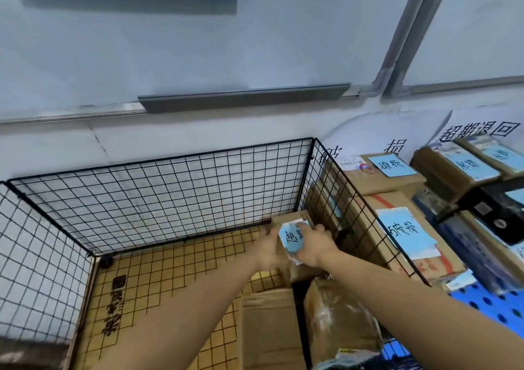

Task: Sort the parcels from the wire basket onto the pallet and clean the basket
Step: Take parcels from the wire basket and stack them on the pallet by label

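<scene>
Cardboard parcel (292,236) inside black wire basket (170,193)

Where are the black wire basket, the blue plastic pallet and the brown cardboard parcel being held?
Black wire basket (170,199): head view, back wall mesh.
Blue plastic pallet (496,307): head view, perforated top.
Brown cardboard parcel (289,218): head view, far top edge.

Parcel sorting rm — labelled cartons (365,181), wire basket (170,188), blue pallet (493,307).

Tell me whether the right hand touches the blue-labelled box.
Touching: head view shows the right hand gripping the box, fingers over its blue label.
</scene>
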